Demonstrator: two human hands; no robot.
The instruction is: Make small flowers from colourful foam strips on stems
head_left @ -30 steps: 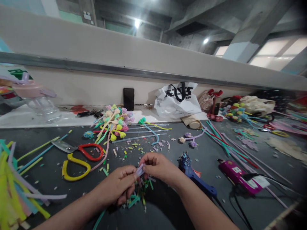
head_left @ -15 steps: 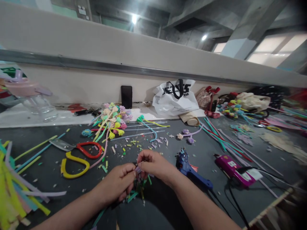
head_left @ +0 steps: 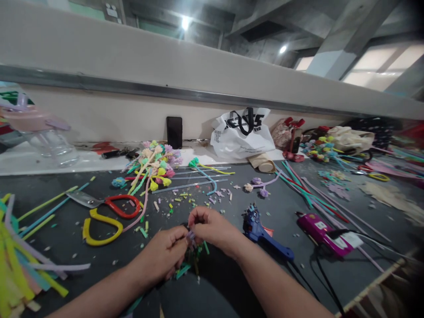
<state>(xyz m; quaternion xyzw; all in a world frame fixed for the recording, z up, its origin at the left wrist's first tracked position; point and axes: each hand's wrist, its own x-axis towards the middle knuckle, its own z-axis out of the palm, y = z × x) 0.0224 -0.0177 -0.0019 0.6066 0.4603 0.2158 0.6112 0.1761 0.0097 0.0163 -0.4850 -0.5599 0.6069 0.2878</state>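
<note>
My left hand [head_left: 167, 249] and my right hand [head_left: 213, 229] meet low in the middle of the view, fingertips close together. Between them is a small purple pipe-cleaner piece [head_left: 191, 236], mostly covered by the fingers. The left thumb and fingers are pinched on it, and the right thumb and forefinger pinch at its upper side. Green cut bits [head_left: 183, 270] lie on the table just under the hands. A blue glue gun [head_left: 265, 236] rests to the right of my right hand. Large scissors with red and yellow handles [head_left: 102, 227] lie to the left.
A bunch of pipe-cleaner flowers [head_left: 154, 165] lies behind the hands, near loose clippings [head_left: 185, 198]. Yellow and purple strips [head_left: 20, 260] fill the left edge. On the right sits a magenta power box [head_left: 324, 234] with black cords. A white bag [head_left: 243, 137] and a phone [head_left: 174, 132] stand behind.
Both hands stay in almost the same place, with only slight finger movement around the purple piece. The view has shifted very slightly.
</note>
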